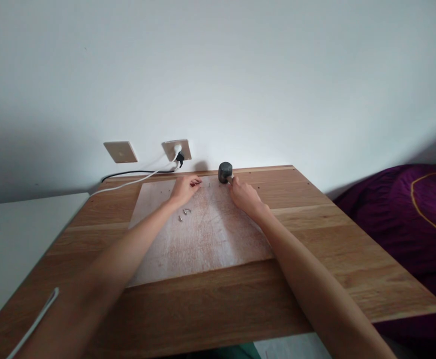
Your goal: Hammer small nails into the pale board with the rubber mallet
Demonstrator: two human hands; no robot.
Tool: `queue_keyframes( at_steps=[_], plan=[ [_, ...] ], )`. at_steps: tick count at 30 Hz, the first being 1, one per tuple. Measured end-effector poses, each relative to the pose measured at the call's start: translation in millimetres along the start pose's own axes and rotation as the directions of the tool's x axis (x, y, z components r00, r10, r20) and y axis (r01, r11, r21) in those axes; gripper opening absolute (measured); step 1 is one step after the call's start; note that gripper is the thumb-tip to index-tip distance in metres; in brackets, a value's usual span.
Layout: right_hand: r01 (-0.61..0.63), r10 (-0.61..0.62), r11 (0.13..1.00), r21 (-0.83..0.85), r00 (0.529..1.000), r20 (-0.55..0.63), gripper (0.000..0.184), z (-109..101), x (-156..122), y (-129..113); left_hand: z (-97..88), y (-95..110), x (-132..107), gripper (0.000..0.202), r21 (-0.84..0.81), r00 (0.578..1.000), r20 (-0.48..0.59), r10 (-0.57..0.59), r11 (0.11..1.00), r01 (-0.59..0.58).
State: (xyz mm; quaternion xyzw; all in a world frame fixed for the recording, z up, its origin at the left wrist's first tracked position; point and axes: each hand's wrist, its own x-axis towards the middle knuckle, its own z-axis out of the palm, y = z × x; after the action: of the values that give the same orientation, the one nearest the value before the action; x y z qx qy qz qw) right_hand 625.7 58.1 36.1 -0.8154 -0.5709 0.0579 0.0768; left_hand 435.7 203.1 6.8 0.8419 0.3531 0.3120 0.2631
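Observation:
My right hand (pixel 245 196) is wrapped round the handle of a rubber mallet (pixel 225 172), whose dark head is raised near the far edge of the table. To its left, my left hand (pixel 188 189) rests low over a whitish, reddish-streaked sheet or panel (pixel 203 239), with its fingers curled together. Whatever is between those fingers, if anything, is too small to make out. Several small metal dowel-like pins (pixel 185 212) lie on the panel just below my left hand. A tiny upright speck (pixel 209 185) shows between the two hands.
The panel lies on a wooden table (pixel 337 234) with small holes near its far right corner. Behind, a wall socket (pixel 177 150) holds plugs with a white cable (pixel 128 187) and a black one. A white surface (pixel 23 239) adjoins at left; purple fabric (pixel 401 209) lies at right.

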Motion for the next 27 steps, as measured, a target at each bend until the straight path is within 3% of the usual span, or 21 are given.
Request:
queue_keyframes(
  at_steps=[15,21,27],
  plan=[
    [0.000,0.000,1.000,-0.027,1.000,0.006,0.041,-3.5,-2.4,-2.5,14.1,-2.8,-1.8,0.012,-0.005,1.000,-0.006,0.013,1.000,-0.013],
    [0.001,-0.001,0.999,-0.038,1.000,0.014,0.041,-3.8,-3.0,-2.9,19.3,-4.2,-1.2,0.007,-0.057,0.996,-0.088,-0.031,0.998,0.026],
    [-0.002,0.002,1.000,-0.018,1.000,0.010,0.041,-2.9,-2.0,-2.9,21.2,-7.4,-1.1,0.006,-0.115,0.992,-0.103,-0.067,0.992,0.055]
  ],
)
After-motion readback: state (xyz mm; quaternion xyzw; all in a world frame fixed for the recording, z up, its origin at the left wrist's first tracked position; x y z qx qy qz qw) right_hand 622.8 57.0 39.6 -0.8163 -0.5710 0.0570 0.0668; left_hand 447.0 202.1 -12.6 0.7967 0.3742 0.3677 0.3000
